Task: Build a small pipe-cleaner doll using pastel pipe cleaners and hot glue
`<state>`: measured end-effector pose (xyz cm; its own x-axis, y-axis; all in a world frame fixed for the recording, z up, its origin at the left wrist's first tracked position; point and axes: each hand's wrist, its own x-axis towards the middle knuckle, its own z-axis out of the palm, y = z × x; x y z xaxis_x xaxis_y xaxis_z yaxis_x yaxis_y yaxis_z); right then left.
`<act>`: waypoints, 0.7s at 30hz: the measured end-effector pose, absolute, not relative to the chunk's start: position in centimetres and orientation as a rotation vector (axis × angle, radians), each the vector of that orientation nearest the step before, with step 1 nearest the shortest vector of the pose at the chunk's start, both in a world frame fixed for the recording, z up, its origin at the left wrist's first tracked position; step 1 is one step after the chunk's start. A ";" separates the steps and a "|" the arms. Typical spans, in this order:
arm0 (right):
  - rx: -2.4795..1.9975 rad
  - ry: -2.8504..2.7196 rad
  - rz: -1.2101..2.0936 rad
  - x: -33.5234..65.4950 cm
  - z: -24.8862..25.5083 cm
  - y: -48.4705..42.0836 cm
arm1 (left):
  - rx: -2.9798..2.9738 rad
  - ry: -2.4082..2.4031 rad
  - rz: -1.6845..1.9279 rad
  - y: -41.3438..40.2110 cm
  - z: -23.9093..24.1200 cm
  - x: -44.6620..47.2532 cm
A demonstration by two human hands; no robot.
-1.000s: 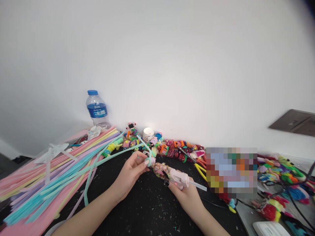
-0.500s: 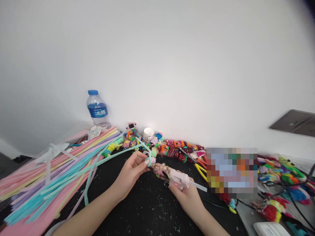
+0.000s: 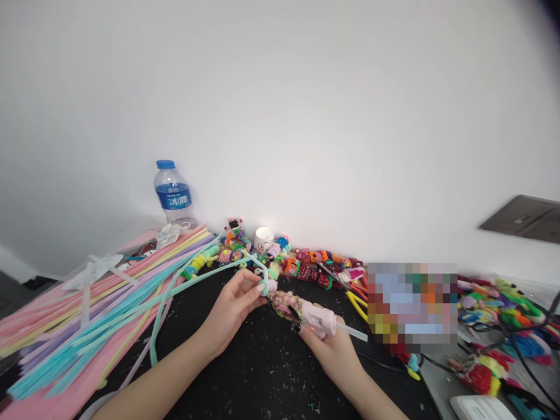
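Note:
My left hand [image 3: 231,306] pinches a pale green pipe cleaner [image 3: 258,269] that is bent into a small loop above a little pink piece at my fingertips. My right hand [image 3: 333,349] grips a pink hot glue gun [image 3: 315,315]. Its nozzle end, crusted with glue and bits, points left at the looped piece and almost touches it. A clear glue stick [image 3: 353,332] juts out of the gun's back. Both hands hover just over the black tabletop [image 3: 262,373].
A big fan of pastel pipe cleaners [image 3: 87,315] lies at the left. A water bottle [image 3: 173,194] and a small white jar [image 3: 263,238] stand by the wall. Colourful finished pieces [image 3: 315,268] line the back edge; more pieces and cables [image 3: 503,321] crowd the right.
The loose end of the green pipe cleaner has bent down a little, tightening the loop. Both hands and the glue gun have barely moved.

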<state>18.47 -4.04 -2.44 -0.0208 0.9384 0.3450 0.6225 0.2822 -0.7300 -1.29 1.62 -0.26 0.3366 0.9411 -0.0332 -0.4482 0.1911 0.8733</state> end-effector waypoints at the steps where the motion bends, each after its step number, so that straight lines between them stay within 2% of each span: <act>1: -1.428 -1.729 0.491 18.5 -2.5 -4.0 | 0.899 0.670 1.087 1.6 -0.3 -1.3; 21: -1.367 -1.657 0.581 18.3 -1.6 -4.0 | 1.018 0.736 1.041 1.5 -0.1 -1.3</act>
<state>18.29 -3.97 -1.56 -0.0018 0.9431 0.3324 0.5286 0.2831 -0.8002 -1.26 1.46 -0.06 0.3522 0.9355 -0.0284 -0.3381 0.1555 0.9282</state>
